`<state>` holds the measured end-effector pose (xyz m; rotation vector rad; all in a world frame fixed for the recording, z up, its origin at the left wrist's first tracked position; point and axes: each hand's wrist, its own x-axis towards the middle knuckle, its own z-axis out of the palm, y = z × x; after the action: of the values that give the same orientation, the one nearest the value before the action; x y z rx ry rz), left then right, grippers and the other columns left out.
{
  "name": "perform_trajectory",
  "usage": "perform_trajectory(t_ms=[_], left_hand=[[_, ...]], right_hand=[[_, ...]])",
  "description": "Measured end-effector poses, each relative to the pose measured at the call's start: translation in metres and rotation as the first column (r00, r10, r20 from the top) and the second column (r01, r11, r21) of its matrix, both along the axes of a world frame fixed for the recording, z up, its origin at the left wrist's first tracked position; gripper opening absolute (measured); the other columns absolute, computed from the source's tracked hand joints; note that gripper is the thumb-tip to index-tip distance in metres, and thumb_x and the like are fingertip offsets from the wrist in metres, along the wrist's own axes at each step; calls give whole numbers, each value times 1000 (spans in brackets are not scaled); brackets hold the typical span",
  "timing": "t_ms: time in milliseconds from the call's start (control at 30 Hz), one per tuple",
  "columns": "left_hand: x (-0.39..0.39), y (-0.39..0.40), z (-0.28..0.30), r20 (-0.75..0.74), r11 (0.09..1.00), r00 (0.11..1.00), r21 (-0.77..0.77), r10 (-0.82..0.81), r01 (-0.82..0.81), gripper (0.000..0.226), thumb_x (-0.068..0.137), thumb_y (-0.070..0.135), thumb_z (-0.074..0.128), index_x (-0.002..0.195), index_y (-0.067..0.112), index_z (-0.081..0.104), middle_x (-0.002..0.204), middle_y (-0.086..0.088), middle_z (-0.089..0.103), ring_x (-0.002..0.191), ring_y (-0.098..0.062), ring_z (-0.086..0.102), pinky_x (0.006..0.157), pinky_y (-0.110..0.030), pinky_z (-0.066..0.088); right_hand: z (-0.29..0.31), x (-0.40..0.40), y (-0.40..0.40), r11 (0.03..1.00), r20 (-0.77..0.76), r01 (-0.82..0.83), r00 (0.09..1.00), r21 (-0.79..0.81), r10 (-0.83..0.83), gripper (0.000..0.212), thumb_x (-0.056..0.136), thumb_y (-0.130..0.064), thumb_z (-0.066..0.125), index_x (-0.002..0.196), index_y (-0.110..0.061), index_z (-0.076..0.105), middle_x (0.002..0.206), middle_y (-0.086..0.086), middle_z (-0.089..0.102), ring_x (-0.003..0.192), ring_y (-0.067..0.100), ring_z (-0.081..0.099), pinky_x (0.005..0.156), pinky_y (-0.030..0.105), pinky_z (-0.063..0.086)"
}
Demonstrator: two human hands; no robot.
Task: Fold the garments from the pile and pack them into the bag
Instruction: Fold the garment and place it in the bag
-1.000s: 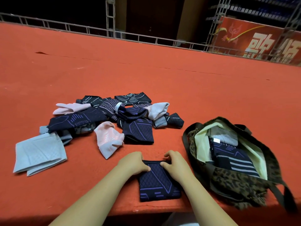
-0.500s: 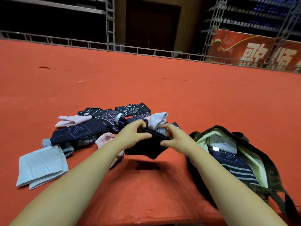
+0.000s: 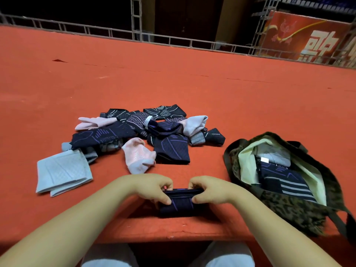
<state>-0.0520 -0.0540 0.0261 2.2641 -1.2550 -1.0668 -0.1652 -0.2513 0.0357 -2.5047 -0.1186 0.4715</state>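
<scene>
Fabric lay across the red carpeted platform [image 3: 192,83] in three groups. At nine o'clock, a pale grey folded cloth [image 3: 61,171] sat apart from the rest. Beyond it, toward eleven and twelve o'clock, the pile [image 3: 146,132] held dark patterned garments tangled with pink socks [image 3: 137,155], one sock lying nearest the hands.

At six o'clock, close to the platform's near edge, the left hand [image 3: 154,187] and right hand [image 3: 209,189] each pinched an end of a navy garment with purple lines [image 3: 177,201], fingers curled over its far edge and thumbs on top. It looked partly folded. Doing this well probably meant keeping both ends level, bringing the far edge squarely onto the near one, and pressing the crease flat before lifting, so the bundle would not spring open.

At three o'clock, the leopard-print bag [image 3: 289,207] lay open, its pale lining showing and folded dark pieces already inside. Its near rim sagged inward and might catch the bundle going in.
</scene>
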Motion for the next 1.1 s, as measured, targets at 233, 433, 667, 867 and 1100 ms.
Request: perform_trajectory(t_ms=[233,433,667,867,1100], left_hand=[[3,-5,-21,96,941,939,-101,331,-322,17,90,38,57,81,24,52,72,5,57,63,-9,53,63,-25,44],[-6,-5,-23,239,929,901,-11,361,-370,33,86,54,53,84,21,54,85,2,60,81,-17,55,72,-29,40],[-21,-5,-29,152,864,854,-180,497,-471,29,86,48,58,85,20,49,87,3,57,80,-15,53,68,-30,37],[-41,-23,-28,-341,616,725,-382,599,-689,20,89,34,60,90,16,52,83,-1,59,71,-14,58,51,-27,50],[-64,-77,-7,-297,590,801,-553,520,-588,11,89,27,61,85,20,53,79,9,59,69,1,52,60,-9,38]], right_hand=[[-34,2,-5,920,102,361,920,151,-378,17,90,-27,60,105,-27,50,80,-5,51,69,8,46,69,29,38],[-53,-4,11,889,291,456,845,45,-448,38,95,-31,51,130,-17,47,121,1,55,113,16,51,93,26,37],[-52,-5,18,904,248,425,883,-56,-399,30,97,-41,41,71,-29,44,88,-2,54,83,17,49,71,30,31],[-38,-28,14,801,174,460,816,383,-551,14,93,-36,54,85,-24,52,82,-11,58,74,4,52,70,23,39],[7,-72,-28,722,169,518,747,459,-643,7,85,-24,68,87,-20,63,80,-7,65,72,4,59,70,22,45]])
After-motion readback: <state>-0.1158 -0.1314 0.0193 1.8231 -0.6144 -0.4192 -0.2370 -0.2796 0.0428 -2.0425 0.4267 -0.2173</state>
